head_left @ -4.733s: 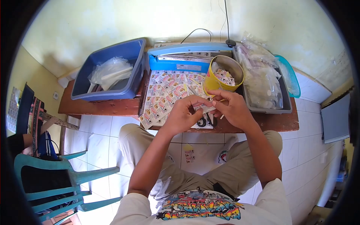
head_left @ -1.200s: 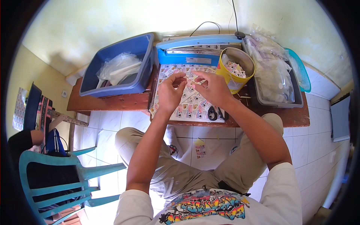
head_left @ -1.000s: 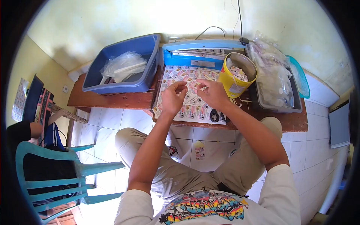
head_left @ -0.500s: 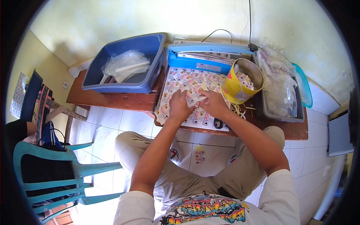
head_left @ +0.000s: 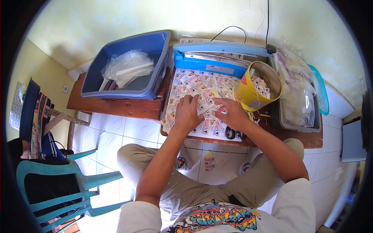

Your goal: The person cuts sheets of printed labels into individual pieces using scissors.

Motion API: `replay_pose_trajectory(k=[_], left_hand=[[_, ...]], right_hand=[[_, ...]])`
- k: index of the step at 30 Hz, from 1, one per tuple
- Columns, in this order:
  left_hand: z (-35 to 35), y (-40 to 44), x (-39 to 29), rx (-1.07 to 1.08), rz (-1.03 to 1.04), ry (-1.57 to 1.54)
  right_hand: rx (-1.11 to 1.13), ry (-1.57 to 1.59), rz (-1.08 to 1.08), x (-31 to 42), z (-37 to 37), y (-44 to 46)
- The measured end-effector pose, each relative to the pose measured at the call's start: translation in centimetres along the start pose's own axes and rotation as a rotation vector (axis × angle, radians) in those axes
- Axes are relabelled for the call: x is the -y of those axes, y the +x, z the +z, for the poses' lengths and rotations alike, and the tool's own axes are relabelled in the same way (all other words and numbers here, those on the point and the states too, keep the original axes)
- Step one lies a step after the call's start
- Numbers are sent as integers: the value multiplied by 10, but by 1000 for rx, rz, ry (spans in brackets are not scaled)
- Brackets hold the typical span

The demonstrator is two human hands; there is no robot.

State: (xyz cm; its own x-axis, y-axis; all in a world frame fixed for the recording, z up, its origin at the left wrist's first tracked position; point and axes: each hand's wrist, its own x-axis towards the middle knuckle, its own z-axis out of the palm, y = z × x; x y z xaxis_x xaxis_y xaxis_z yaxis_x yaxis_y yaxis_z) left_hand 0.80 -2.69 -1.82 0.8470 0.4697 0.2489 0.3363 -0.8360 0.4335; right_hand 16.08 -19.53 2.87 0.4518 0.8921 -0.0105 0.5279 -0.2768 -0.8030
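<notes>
My left hand is closed on a small printed label sheet above the middle of the worktop. Close by at the sheet's right edge is my right hand, its thumb and forefinger apart. Many more printed labels cover the board under both hands. Black-handled scissors lie at the front edge, partly hidden by my right forearm. A yellow bucket with cut labels in it stands tilted just beyond my right hand.
Behind the labels sits a blue bar sealer. A blue tub with plastic bags is on the left. A grey tray of plastic packs stands right. A green chair and a partly visible person are at lower left.
My right hand has moved away from my left, and its fingers have spread off the label sheet. The view has shifted slightly, and the bucket appears farther right.
</notes>
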Motion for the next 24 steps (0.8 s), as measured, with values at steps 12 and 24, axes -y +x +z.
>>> replay_pose_trajectory(k=[12, 24], left_hand=[[-2, 8, -1, 30, -43, -64], [2, -1, -7, -135, 192, -121]], right_hand=[[31, 41, -68, 4, -8, -12], [-33, -83, 34, -3, -4, -9]])
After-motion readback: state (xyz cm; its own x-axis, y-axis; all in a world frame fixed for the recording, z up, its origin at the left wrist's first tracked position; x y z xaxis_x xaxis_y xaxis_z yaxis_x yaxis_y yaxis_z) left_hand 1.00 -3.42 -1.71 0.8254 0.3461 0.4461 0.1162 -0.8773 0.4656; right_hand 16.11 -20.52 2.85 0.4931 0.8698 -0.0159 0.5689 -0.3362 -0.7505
